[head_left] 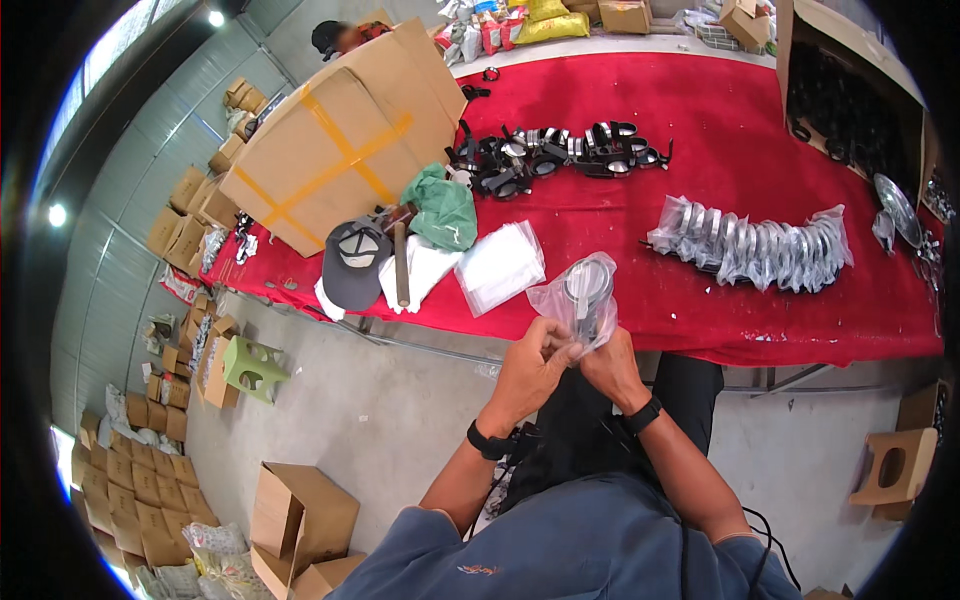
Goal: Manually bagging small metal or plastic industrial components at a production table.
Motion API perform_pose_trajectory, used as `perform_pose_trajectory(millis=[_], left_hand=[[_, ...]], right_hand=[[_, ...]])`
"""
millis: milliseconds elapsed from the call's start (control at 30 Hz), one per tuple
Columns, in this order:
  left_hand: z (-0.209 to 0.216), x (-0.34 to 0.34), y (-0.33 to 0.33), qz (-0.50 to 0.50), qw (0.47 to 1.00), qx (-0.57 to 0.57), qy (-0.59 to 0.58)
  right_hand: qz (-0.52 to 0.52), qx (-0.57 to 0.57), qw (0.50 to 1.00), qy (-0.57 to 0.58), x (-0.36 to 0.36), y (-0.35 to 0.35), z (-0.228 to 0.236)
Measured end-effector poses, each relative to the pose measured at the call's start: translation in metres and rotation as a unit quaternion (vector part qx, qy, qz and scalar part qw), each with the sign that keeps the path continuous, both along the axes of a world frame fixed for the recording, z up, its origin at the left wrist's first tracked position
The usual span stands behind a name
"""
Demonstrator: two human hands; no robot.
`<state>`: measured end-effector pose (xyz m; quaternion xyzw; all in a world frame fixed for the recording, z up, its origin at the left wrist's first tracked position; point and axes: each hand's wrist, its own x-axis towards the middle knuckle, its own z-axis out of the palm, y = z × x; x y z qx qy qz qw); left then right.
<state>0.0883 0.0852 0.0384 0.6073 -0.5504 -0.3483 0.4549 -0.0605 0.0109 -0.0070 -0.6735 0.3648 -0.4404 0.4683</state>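
Over the near edge of the red-covered table, both hands hold a clear plastic bag with a ring-headed metal tool inside, ring end pointing away from me. My left hand is closed, its thumb and fingers pinching the near end of the bag. My right hand closes around the bag's right side, partly hiding the tool's lower part. Left of the bag lies a stack of flat clear bags. To the right, several similar bagged tools stand in a tight row.
Unbagged black and silver ring tools lie farther back. A hammer, grey cap and green plastic bag sit at left, before a large carton. A person is behind it. An open carton of black parts stands far right.
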Motion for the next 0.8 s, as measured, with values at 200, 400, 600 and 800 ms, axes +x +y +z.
perform_pose_trajectory(millis=[200, 400, 600, 800], left_hand=[[-0.041, 0.012, -0.019, 0.046, 0.997, -0.028, 0.05], [-0.037, 0.006, -0.02, 0.05, 0.983, -0.068, 0.163], [-0.041, 0.014, -0.018, 0.024, 0.969, -0.064, 0.237], [-0.036, 0.016, -0.036, 0.045, 0.98, -0.074, 0.182]], right_hand=[[0.049, -0.053, 0.997, -0.023, 0.0, 0.001, 0.013], [0.099, -0.043, 0.994, -0.009, 0.004, 0.002, 0.015], [0.172, -0.032, 0.984, -0.019, 0.013, -0.009, -0.006], [0.16, 0.082, 0.983, -0.037, 0.018, -0.021, -0.007]])
